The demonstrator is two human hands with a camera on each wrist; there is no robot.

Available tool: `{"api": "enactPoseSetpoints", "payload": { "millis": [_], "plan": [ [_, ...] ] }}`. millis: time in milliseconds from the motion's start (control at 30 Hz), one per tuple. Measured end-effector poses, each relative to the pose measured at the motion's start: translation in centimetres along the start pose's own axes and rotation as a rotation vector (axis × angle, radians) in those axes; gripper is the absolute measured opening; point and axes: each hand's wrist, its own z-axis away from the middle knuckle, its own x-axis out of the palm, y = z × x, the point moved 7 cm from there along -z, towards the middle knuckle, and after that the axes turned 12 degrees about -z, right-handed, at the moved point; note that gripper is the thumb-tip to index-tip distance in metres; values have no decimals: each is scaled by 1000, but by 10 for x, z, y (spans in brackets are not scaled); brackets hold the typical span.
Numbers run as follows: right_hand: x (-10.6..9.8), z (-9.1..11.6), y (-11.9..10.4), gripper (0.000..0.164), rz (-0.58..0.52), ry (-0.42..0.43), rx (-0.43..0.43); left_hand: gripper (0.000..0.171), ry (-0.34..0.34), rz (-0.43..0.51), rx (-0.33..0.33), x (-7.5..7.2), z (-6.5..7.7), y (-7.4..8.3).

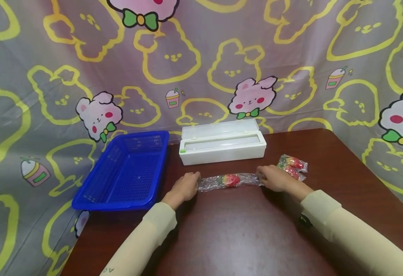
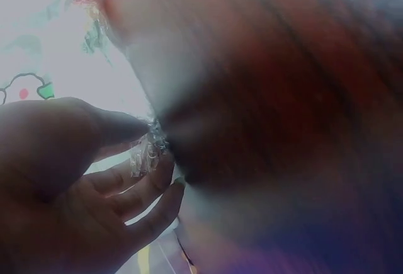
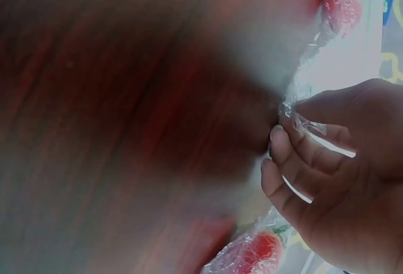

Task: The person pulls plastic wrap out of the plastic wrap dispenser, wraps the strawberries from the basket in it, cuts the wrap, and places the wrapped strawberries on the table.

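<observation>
A red fruit (image 1: 231, 180), yellowish toward its green end, lies rolled in clear plastic wrap (image 1: 210, 184) in the middle of the table. My left hand (image 1: 185, 186) pinches the left end of the wrap between thumb and fingers. At the opposite end, my right hand (image 1: 274, 178) pinches the wrap, so it stretches as a long strip between both hands, low over the tabletop. The left wrist view shows the crumpled wrap end (image 2: 148, 151) at the fingertips. In the right wrist view, the fruit (image 3: 342, 8) sits farther along the strip.
Two more wrapped fruits (image 1: 296, 163) lie just beyond my right hand. Behind the strip stands a white wrap dispenser box (image 1: 222, 156) with its lid raised. A blue plastic basket (image 1: 118, 205) is at the left on the brown table (image 1: 236, 237). A patterned curtain (image 1: 201, 65) hangs behind.
</observation>
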Motion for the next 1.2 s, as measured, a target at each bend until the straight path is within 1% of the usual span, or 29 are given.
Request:
{"api": "enactPoseSetpoints", "payload": {
  "millis": [167,300,467,567,633,700,800,933,1033,1133,1200],
  "plan": [
    [1,0,1,16,63,43,-4,15,46,-35,-8,-1,2,-3],
    [-1,1,-2,18,122,67,-1,16,66,-59,-4,-3,4,-4],
    [-13,-1,-20,26,263,112,-13,18,86,-95,-5,-9,6,-2],
    [-16,-7,-39,33,314,127,-62,21,112,-105,6,-18,5,4],
    [-12,-13,-51,35,313,113,-103,22,126,-103,23,-23,3,10],
    [-4,-19,-62,38,307,86,-150,22,134,-105,44,-25,2,16],
    [11,-29,-69,42,300,44,-192,23,127,-103,65,-27,-1,26],
    [28,-43,-69,51,283,-13,-164,26,114,-90,73,-25,-4,35],
    [36,-52,-66,56,274,-44,-131,26,121,-85,85,-25,-6,40],
    [41,-59,-65,50,279,-56,-130,27,136,-72,103,-26,-8,43],
    [43,-62,-65,43,296,-51,-144,29,134,-29,110,-28,-8,45]
  ]
}}
